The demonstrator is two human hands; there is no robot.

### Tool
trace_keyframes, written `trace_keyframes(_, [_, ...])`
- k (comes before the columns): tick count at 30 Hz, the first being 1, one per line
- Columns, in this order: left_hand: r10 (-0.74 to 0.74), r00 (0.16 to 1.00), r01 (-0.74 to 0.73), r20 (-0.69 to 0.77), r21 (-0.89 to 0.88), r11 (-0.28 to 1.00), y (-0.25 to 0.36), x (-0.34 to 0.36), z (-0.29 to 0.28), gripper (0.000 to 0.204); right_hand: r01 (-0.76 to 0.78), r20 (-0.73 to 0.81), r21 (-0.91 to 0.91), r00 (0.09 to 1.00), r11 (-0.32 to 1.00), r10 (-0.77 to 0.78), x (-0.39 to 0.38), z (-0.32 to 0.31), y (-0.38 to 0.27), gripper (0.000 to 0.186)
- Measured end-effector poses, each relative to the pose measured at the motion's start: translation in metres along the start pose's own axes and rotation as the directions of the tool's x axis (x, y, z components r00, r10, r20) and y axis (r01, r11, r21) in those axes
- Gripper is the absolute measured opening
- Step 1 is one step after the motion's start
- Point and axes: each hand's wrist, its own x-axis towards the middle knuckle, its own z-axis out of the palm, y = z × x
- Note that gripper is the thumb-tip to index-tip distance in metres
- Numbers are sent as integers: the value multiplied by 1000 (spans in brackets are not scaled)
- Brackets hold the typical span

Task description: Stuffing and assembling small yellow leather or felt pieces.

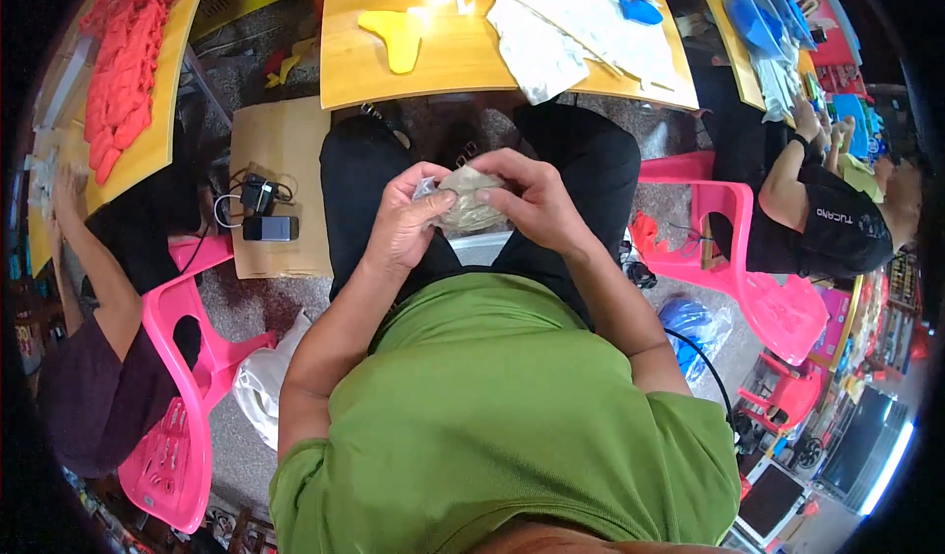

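Above my lap, between my knees, I hold a small crumpled plastic bag (467, 217) with something beige-grey in it; what it contains I cannot make out. My left hand (406, 217) pinches its left edge, the thumb lying over the front. From the other side my right hand (536, 202) grips the upper right part between thumb and fingers. Straight ahead is a yellow-brown table (453, 74). On it lie a flat yellow T-shaped piece (396, 38) and white plastic sheets (535, 44), with a blue object (641, 10) farther right.
Cardboard (285, 155) with a black adapter (271, 228) and cables lies left of my legs. Pink chairs (192, 357) stand on both sides, each with a seated person. Red pieces (126, 82) cover the left table. Blue basins (758, 18) are at the far right.
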Motion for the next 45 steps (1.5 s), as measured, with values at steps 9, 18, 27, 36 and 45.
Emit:
trace_keyframes(9, [170, 985, -168, -9, -208, 964, 17, 6, -27, 31, 32, -176, 497, 982, 867, 65, 3, -13, -31, 6])
trace_keyframes(18, [-200, 974, 227, 107, -449, 864, -23, -7, -14, 46, 151, 18, -262, 988, 953, -152, 11, -4, 12, 11])
trace_keyframes(27, [-240, 967, 250, 83, -470, 847, -9, -4, -6, 68, 11, -116, 102, 993, 995, 1, 1, -6, 7, 14])
trace_keyframes(36, [-124, 992, 120, -30, -109, 987, -18, -8, -9, 27, -287, 38, 87, 958, 954, 285, -2, -8, 7, 21])
trace_keyframes(45, [-33, 998, 25, -52, -152, 988, -13, -6, -17, 17, -339, -3, 257, 936, 905, 351, -13, 6, 10, 19])
